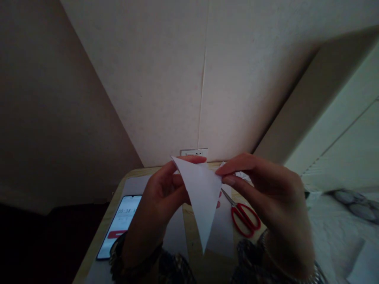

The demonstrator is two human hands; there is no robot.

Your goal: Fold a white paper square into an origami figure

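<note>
A white sheet of paper folded into a pointed triangle (199, 193) hangs between my two hands, its sharp tip aimed down toward me. My left hand (164, 197) grips it from the left side, with the thumb and some fingers partly behind the paper. At the upper right corner, the thumb and forefinger of my right hand (266, 193) pinch the paper. Scissors with red handles (245, 219) lie on the wooden table (192, 236) just below my right hand, their blades partly covered.
On the table's left side lies a phone (120, 227) showing a running timer. White paper sheets (174, 232) lie under my hands, one with red marks. Behind the table rises a wall with a socket (194, 152). A bed-like surface (331, 228) is at the right.
</note>
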